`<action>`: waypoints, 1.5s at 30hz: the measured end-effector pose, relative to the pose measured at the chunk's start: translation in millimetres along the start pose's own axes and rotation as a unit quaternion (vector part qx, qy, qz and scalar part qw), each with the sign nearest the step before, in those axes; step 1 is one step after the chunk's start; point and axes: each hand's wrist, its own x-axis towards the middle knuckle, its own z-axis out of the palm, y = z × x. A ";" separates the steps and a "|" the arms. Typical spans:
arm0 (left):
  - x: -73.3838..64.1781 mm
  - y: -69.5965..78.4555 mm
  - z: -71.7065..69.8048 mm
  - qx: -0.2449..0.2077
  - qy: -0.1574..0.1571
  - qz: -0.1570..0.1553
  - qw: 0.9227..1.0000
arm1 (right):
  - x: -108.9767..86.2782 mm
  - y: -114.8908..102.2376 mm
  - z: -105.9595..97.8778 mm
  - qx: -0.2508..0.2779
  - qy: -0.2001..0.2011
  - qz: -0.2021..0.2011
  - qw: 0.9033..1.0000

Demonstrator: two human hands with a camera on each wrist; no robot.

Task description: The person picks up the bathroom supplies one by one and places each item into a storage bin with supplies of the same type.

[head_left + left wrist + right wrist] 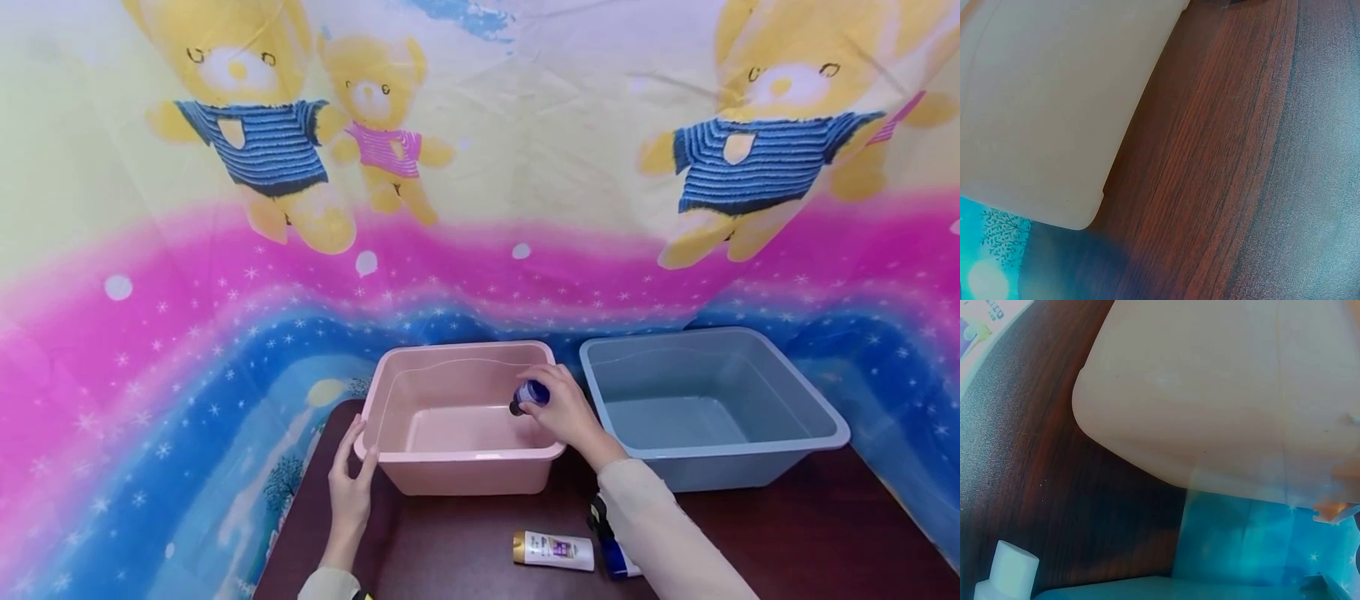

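Observation:
My right hand (pixel 562 408) grips a small dark blue bottle (pixel 534 392) with a black cap, tilted cap-down over the right side of the pink basin (pixel 465 471). My left hand (pixel 351 492) is at the basin's front left corner, its fairly straight fingers and thumb spread right at the rim. The pink basin's outer wall (pixel 1054 100) fills much of the left wrist view, where the hand is hidden. In the right wrist view the basin wall (pixel 1210 394) shows too, with a little of the right hand at the right edge.
A grey-blue basin (pixel 720 471) stands right of the pink one. In front, a white bottle (pixel 555 551) with a gold cap lies on the dark wooden table (pixel 450 542). Beside it a blue bottle (pixel 617 560) is partly hidden by my right sleeve. A printed bear cloth (pixel 517 167) hangs behind.

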 end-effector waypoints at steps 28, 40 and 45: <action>5.6 -32.3 0.4 -0.003 0.011 0.004 1.000 | 3.2 -4.8 -6.6 -0.016 0.022 0.028 0.999; 4.5 -33.7 0.8 -0.007 0.015 0.009 1.000 | -1.0 -14.9 -11.6 0.000 0.032 0.029 0.999; 5.8 -33.3 0.6 -0.005 0.016 0.008 1.000 | -4.0 -17.9 -15.1 0.008 0.041 0.020 0.999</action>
